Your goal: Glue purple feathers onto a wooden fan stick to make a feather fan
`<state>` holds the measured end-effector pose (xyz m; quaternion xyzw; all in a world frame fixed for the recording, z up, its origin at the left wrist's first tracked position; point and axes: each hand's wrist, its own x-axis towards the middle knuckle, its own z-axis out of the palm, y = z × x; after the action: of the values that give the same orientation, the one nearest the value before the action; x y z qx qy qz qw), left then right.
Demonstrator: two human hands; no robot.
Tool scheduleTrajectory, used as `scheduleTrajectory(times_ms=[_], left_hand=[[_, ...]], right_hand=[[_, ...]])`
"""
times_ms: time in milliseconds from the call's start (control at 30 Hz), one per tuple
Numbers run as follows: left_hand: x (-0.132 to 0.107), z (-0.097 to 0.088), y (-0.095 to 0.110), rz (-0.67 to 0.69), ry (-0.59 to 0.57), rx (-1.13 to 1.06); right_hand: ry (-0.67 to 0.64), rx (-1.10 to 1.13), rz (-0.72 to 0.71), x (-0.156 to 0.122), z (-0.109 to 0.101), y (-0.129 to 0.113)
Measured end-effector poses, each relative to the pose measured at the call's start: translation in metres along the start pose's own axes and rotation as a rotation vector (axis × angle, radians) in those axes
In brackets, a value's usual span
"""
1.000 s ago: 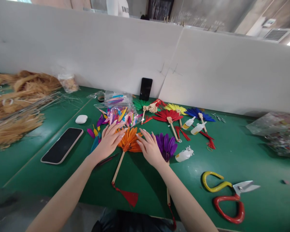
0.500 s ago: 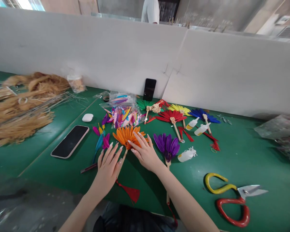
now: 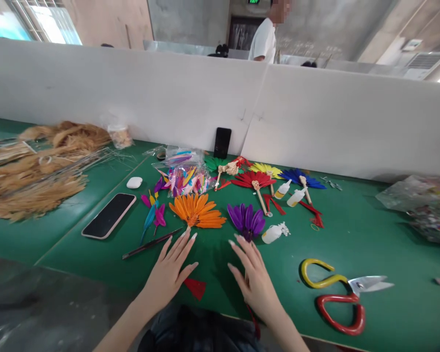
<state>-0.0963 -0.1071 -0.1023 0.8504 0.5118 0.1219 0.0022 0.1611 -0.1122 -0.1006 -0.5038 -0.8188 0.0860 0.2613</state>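
At near edge of table point(image 3: 352, 244): left hand point(image 3: 170, 274) and right hand point(image 3: 254, 279) side by side, palms down.
Left hand state: fully open, fingers spread, nothing gripped; contact with the surface not determinable.
Right hand state: fully open, fingers spread, nothing gripped; contact with the surface likewise not determinable.
Orange fan point(image 3: 198, 212) position: 12 to 1 o'clock from left hand, feather head just beyond the fingertips and apart from them.
Orange fan axis: roughly 12-to-6, feathers at far end, handle toward the wearer.
Purple fan point(image 3: 246, 219) position: 12 o'clock from right hand, feather head just beyond the fingertips.
Purple fan axis: roughly 12-to-6, feathers far, handle near.
Nearer hand: left for orange fan, right for purple fan.
Red tassel point(image 3: 196, 287): 3 o'clock of left hand, just beside the thumb.
Neighbours: dark stick point(image 3: 152, 243) at 10 o'clock of left hand; glue bottle point(image 3: 273, 233) at 1 o'clock of right hand; scissors point(image 3: 337, 298) at 3 o'clock of right hand, well apart.
Hidden: both handles, covered by the hands; link between red tassel and orange fan not visible.
Cut off: both forearms at bottom edge of view.
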Motion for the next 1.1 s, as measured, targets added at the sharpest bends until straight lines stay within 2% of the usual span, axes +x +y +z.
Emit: scheduleTrajectory(times_ms=[133, 300, 367, 533, 700, 833, 900, 1000, 1033, 1100], left_hand=[[0.002, 0.004, -0.001, -0.005, 0.013, 0.020], [0.004, 0.004, 0.000, -0.032, 0.007, 0.017], [0.004, 0.002, 0.001, -0.042, 0.005, 0.015], [-0.001, 0.005, 0.002, -0.022, 0.033, 0.038], [-0.005, 0.013, 0.009, -0.056, 0.054, 0.038], [-0.005, 0.007, 0.010, -0.074, 0.041, -0.086], [0.001, -0.002, -0.003, -0.132, 0.112, -0.173], [0.023, -0.015, -0.046, -0.350, 0.328, -0.238], [0.034, -0.018, -0.064, -0.419, 0.336, -0.225], [0.058, -0.020, -0.097, -0.485, 0.256, -0.153]], right_hand=[[-0.132, -0.083, 0.036, -0.034, 0.006, -0.005], [-0.172, -0.098, 0.022, -0.036, 0.000, -0.009], [-0.167, -0.092, 0.014, -0.035, 0.000, -0.008], [-0.042, -0.136, 0.061, -0.039, 0.006, -0.007], [-0.069, -0.159, 0.009, -0.040, 0.009, -0.005], [-0.060, -0.128, 0.022, -0.040, 0.002, -0.006], [-0.056, -0.104, 0.024, -0.037, -0.003, -0.011], [-0.095, -0.068, -0.032, -0.020, -0.006, -0.027], [-0.123, -0.057, -0.072, -0.010, -0.005, -0.034], [-0.162, -0.034, -0.153, 0.014, 0.003, -0.050]])
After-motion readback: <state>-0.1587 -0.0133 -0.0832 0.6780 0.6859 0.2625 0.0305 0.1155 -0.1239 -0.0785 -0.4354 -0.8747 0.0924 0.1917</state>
